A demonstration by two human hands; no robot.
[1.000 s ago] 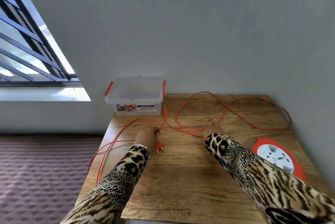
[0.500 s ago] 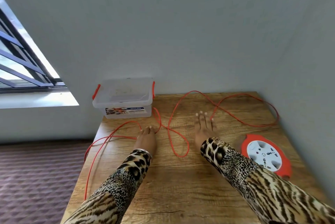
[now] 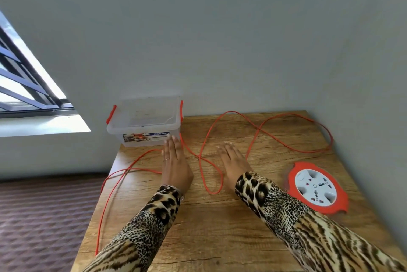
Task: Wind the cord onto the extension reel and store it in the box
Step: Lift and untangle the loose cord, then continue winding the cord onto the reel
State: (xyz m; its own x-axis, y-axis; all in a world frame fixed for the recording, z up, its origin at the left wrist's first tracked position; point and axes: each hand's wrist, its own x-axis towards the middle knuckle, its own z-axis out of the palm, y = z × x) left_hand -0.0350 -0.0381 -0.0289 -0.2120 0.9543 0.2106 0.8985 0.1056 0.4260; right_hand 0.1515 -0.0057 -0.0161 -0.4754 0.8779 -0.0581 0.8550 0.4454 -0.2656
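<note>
A: hands?
B: left hand [image 3: 175, 165] flat, fingers straight and together, palm down over the table [image 3: 215, 227], holding nothing. right hand [image 3: 233, 161] the same, fingers spread a bit, empty. can't tell if the palms actually touch the wood

A: cord?
B: cord [image 3: 286, 137] is loose all over the table, none of it wound that I can see. big loops at the back right, running close to the wall. one narrow loop lies between the two hands. another run passes under or just behind the left hand and goes off the left table edge, hanging down there

A: reel?
B: reel [image 3: 317, 188] lies flat near the right edge, socket face up (white centre, orange rim), just beside the right sleeve [image 3: 286, 212]. well apart from the left hand

A: box?
B: box [image 3: 144, 122] sits at the back left corner of the table, against the wall. clear plastic, orange latches on both sides, label on the front. looks empty inside. left fingertips are just in front of its right front corner, cord passes close by that corner too
</note>
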